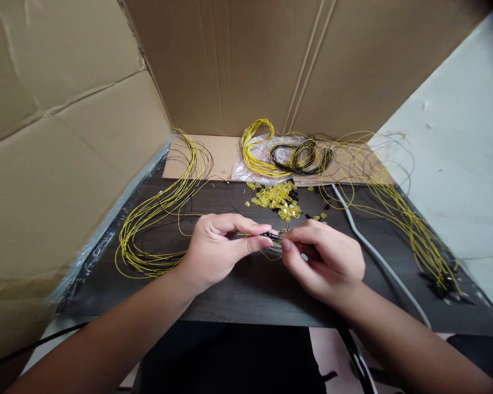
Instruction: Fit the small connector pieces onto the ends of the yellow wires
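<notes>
Between my two hands, above the dark table, is a small black connector [271, 236]. My left hand [219, 246] pinches its left end between thumb and forefinger. At its other end, the thumb and forefinger of my right hand [326, 257] are pressed together; a thin wire seems to lie there, but the fingertips hide most of it. Just beyond the hands lies a heap of small yellow translucent pieces [277, 195] with black bits among them. A bundle of thin yellow and black wires [148, 241] curves along the table to the left of my left hand.
Coiled yellow wires [252, 153] and a black wire coil [302, 156] rest on clear plastic at the back. More yellow wires with black ends [443, 282] lie on the right. A grey cable [378, 257] crosses the table [246, 301]. Cardboard walls [238, 65] stand behind and left.
</notes>
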### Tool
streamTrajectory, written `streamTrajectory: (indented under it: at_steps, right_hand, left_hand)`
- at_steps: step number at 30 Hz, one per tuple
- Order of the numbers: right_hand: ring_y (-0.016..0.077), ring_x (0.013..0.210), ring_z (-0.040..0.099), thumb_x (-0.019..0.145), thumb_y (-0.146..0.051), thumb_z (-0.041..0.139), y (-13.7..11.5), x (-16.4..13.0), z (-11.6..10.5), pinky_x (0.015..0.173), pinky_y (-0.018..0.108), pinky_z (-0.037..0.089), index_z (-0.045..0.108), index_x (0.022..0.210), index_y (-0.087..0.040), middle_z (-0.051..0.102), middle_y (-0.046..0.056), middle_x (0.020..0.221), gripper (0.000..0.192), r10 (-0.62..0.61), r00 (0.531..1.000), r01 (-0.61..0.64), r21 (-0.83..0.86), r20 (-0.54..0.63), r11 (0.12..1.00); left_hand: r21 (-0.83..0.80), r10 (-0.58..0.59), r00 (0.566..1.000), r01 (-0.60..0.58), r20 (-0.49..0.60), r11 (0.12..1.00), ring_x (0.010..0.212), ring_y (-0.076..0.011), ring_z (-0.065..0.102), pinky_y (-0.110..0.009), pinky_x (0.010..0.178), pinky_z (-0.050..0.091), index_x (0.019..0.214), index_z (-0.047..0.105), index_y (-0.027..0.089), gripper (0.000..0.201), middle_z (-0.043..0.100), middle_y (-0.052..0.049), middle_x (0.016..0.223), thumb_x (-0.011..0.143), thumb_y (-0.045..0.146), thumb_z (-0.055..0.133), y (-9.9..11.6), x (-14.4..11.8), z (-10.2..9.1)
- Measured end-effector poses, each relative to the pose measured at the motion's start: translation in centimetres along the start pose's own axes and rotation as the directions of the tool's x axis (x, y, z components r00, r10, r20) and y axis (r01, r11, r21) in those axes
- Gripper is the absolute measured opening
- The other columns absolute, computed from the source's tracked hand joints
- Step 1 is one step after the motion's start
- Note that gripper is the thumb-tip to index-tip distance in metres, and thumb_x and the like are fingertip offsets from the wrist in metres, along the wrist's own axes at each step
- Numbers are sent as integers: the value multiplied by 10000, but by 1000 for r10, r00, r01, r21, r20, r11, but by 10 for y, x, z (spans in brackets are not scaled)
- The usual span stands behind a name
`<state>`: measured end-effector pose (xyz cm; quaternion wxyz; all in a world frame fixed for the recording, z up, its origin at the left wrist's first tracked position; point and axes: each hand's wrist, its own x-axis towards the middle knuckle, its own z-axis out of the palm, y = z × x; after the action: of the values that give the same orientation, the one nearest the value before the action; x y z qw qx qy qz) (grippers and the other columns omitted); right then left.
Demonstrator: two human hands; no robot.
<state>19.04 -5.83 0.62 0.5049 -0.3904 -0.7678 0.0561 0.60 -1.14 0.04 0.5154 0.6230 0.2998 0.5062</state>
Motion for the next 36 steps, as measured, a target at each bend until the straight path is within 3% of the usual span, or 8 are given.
streamTrajectory:
  at_steps: [12, 22, 30, 36]
  right_hand:
    - [81, 521, 494, 824, -56, 620, -2, -3, 5, 518, 207, 416, 626, 920, -179, 624, 0, 664, 156, -38, 999, 37, -46, -10, 998]
    - [79, 504, 510, 816, -53, 636, -5, -5, 7, 507, 201, 429, 627, 932, -179, 620, -3, 645, 172, -60, 998, 56, -104, -36, 993]
    - [87, 531, 554, 788, -20, 657, -5, -7, 5, 534, 200, 485, 629, 991, -170, 652, 11, 690, 254, -105, 994, 101, -85, -37, 991]
    - [109, 560, 599, 796, -41, 654, -7, -9, 5, 548, 210, 520, 623, 1038, -185, 667, 18, 703, 283, -132, 990, 127, -97, -45, 987]
  left_hand:
    - [51, 84, 995, -81, -55, 995, 718, -145, 748, -217, 712, 630, 784, 778, 189, 150, 787, -36, 827, 669, 143, 862, 2, -2, 2]
    - [47, 51, 996, -48, -72, 998, 714, -152, 748, -232, 704, 638, 805, 774, 178, 143, 786, -47, 834, 693, 207, 859, 2, -5, 5]
    - [32, 205, 979, -205, -5, 978, 758, -161, 746, -268, 755, 631, 854, 773, 207, 208, 786, -24, 847, 696, 87, 834, 5, -6, 3]
    - [39, 217, 975, -218, 39, 975, 760, -170, 747, -291, 773, 634, 866, 773, 211, 182, 785, -33, 850, 718, 122, 829, 5, -7, 1]
